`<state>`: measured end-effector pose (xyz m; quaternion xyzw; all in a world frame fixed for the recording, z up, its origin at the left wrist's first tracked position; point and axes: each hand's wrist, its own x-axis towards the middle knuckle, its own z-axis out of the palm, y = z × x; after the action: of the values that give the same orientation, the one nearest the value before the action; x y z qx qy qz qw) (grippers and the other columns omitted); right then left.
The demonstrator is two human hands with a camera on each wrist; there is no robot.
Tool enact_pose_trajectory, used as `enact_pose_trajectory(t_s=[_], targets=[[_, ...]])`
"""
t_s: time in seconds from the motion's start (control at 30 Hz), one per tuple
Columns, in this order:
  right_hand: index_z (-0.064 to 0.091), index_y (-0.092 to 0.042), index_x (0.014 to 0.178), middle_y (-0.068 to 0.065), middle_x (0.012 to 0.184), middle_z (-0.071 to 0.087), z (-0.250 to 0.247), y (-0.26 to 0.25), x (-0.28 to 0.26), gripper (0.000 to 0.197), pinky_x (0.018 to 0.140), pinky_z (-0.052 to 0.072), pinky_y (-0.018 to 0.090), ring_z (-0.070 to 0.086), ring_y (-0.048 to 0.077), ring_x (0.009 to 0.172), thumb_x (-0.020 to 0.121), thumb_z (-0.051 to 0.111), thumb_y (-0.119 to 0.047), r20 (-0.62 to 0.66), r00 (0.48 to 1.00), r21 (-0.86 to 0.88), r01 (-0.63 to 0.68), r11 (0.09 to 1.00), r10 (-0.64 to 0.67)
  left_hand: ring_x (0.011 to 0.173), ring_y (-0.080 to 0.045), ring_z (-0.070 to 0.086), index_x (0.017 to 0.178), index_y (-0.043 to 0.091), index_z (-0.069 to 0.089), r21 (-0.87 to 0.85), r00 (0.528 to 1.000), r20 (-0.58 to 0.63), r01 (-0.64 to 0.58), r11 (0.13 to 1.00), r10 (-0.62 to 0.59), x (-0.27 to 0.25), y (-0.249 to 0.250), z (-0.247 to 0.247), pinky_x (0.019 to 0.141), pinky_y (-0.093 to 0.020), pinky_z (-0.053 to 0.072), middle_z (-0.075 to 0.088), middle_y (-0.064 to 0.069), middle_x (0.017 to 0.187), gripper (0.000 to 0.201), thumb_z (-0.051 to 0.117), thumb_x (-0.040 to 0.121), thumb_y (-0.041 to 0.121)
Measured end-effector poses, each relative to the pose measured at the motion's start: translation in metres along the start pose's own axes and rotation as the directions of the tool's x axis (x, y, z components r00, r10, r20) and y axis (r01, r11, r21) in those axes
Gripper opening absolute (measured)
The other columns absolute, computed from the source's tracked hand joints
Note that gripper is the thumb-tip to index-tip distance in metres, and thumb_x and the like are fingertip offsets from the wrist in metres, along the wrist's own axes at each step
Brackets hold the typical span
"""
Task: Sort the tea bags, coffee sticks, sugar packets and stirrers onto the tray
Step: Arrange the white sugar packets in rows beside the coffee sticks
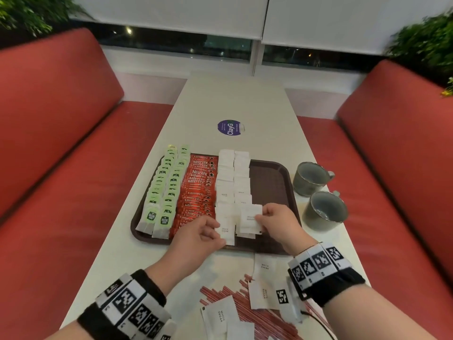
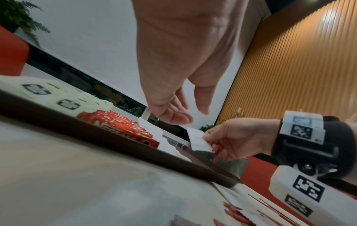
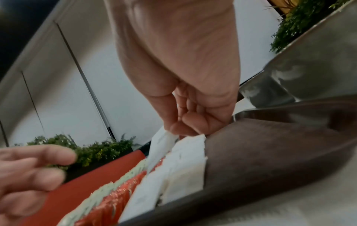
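1. Right hand [image 1: 274,220] fingers [image 3: 173,127] pinch a sugar packet [image 1: 250,218]; it hangs tilted just above the right sugar row's near end.
2. Left hand [image 1: 198,235] fingers loosely curled, holding nothing; nearer the left sugar row.
3. Tray [image 1: 272,182]: bare brown strip right; loose stirrers [image 1: 247,312] on near tabletop.

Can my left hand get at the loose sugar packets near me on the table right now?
Probably yes. The left hand holds nothing, and the loose packets lie uncovered on the table just behind it.
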<state>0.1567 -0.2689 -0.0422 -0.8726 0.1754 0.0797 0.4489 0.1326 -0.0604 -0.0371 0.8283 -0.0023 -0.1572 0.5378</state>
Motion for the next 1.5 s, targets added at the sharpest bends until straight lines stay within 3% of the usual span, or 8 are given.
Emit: enact_pose_trajectory(t_s=[0.23, 0.33, 0.47, 0.57, 0.77, 1.03, 1.3, 1.5], targets=[[0.054, -0.013, 0.079, 0.005, 0.068, 0.061, 0.013, 0.002, 0.017, 0.015, 0.056, 0.048, 0.023, 0.053, 0.014, 0.055, 0.094, 0.055, -0.012, 0.185, 0.958, -0.141, -0.194, 0.971, 0.218, 0.066, -0.004, 0.059, 0.088, 0.023, 0.064, -0.001, 0.999, -0.052, 0.004, 1.000, -0.004, -0.024, -0.026, -0.021, 0.067, -0.016, 0.048, 0.067, 0.003, 0.077, 0.021, 0.077, 0.076, 0.012], [0.059, -0.007, 0.086, 0.005, 0.073, 0.065, 0.017, -0.002, 0.019, 0.012, 0.075, 0.055, 0.030, 0.056, 0.016, 0.060, 0.094, 0.053, -0.014, 0.213, 0.940, -0.289, -0.200, 0.936, 0.267, 0.066, -0.002, 0.058, 0.088, 0.024, 0.064, 0.046, 0.999, -0.032, -0.008, 0.999, 0.009, -0.034, -0.034, -0.022, 0.067, -0.014, 0.047, 0.067, 0.003, 0.081, 0.021, 0.077, 0.076, 0.014], [0.063, -0.009, 0.101, 0.000, 0.093, 0.061, 0.006, -0.010, 0.003, 0.018, 0.071, 0.044, 0.027, 0.055, 0.017, 0.083, 0.092, 0.056, -0.023, 0.057, 0.998, -0.521, 0.052, 0.852, -0.026, 0.066, 0.005, 0.056, 0.086, 0.026, 0.064, 0.148, 0.996, 0.079, -0.047, 0.988, 0.036, -0.045, -0.037, -0.014, 0.065, -0.008, 0.045, 0.066, 0.004, 0.085, 0.020, 0.076, 0.076, 0.015], [0.060, -0.019, 0.091, -0.005, 0.088, 0.058, -0.010, -0.004, -0.035, 0.008, 0.069, 0.042, 0.027, 0.053, 0.014, 0.083, 0.089, 0.058, -0.026, 0.010, 0.987, -0.532, 0.142, 0.835, -0.162, 0.076, 0.001, 0.057, 0.088, 0.028, 0.064, 0.235, 0.983, 0.172, -0.099, 0.967, 0.059, -0.050, -0.035, -0.002, 0.067, -0.008, 0.046, 0.065, 0.007, 0.090, 0.016, 0.075, 0.079, 0.019], [0.061, -0.019, 0.105, -0.002, 0.105, 0.062, -0.015, 0.037, -0.084, 0.025, 0.073, 0.042, 0.026, 0.056, 0.015, 0.093, 0.088, 0.058, -0.037, 0.075, 0.997, -0.656, 0.034, 0.754, 0.021, 0.091, -0.011, 0.057, 0.109, 0.021, 0.061, 0.413, 0.951, 0.304, -0.190, 0.891, 0.061, -0.039, -0.018, 0.046, 0.076, -0.018, 0.046, 0.059, 0.006, 0.100, 0.028, 0.067, 0.085, 0.033], [0.061, -0.016, 0.104, 0.002, 0.105, 0.066, 0.005, 0.048, -0.087, 0.039, 0.081, 0.046, 0.032, 0.062, 0.022, 0.100, 0.087, 0.057, -0.051, 0.003, 1.000, -0.755, -0.005, 0.656, 0.011, 0.105, -0.021, 0.053, 0.122, 0.016, 0.051, 0.619, 0.936, 0.338, -0.302, 0.725, 0.101, -0.034, -0.021, 0.092, 0.090, -0.033, 0.046, 0.052, -0.002, 0.118, 0.052, 0.069, 0.080, 0.041], [0.059, -0.018, 0.089, 0.001, 0.096, 0.066, 0.019, 0.046, -0.085, 0.042, 0.082, 0.041, 0.032, 0.062, 0.021, 0.095, 0.088, 0.050, -0.058, -0.083, 0.996, -0.764, -0.051, 0.643, -0.020, 0.107, -0.019, 0.052, 0.124, 0.020, 0.051, 0.605, 0.944, 0.308, -0.289, 0.742, 0.117, -0.034, -0.025, 0.097, 0.086, -0.028, 0.045, 0.057, -0.002, 0.117, 0.055, 0.074, 0.076, 0.035], [0.053, -0.017, 0.085, -0.001, 0.091, 0.063, 0.017, 0.041, -0.071, 0.028, 0.092, 0.049, 0.038, 0.063, 0.021, 0.094, 0.082, 0.066, -0.042, -0.043, 0.967, -0.567, -0.230, 0.791, 0.250, 0.110, -0.017, 0.049, 0.127, 0.023, 0.048, 0.603, 0.953, 0.279, -0.266, 0.752, 0.113, -0.037, -0.024, 0.093, 0.088, -0.025, 0.043, 0.050, 0.000, 0.118, 0.059, 0.076, 0.075, 0.025]])
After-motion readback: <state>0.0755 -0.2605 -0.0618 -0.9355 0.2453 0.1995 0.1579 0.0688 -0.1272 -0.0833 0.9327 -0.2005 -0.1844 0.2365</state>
